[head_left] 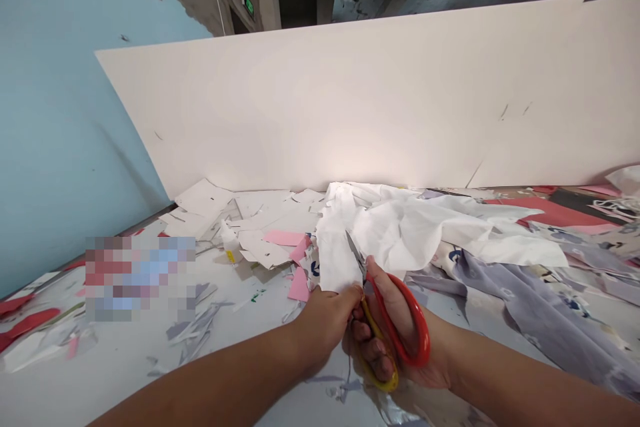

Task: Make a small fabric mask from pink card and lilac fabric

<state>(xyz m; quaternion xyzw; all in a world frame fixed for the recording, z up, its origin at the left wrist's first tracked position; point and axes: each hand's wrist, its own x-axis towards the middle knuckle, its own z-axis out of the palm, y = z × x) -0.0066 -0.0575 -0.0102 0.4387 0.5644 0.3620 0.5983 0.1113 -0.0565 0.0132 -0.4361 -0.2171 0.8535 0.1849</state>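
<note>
My right hand (380,320) is closed round the scissors (423,340), which have one red handle and one yellow handle. Their blades are parted and point away from me, over the white cloth (337,253). At the near edge of that cloth, my left hand (327,313) pinches the fabric with thumb and fingers, right beside the scissors' pivot. The cloth spreads away from both hands and to the right in loose folds. Part of the lower blade is hidden by the fabric and fingers.
Paper pattern pieces (265,247), a small white bottle (230,243) and pink scraps (300,283) lie left of the cloth. Grey-purple fabric (530,300) is heaped at the right. A white board (350,100) stands along the table's back, and a blue wall (75,113) is at the left.
</note>
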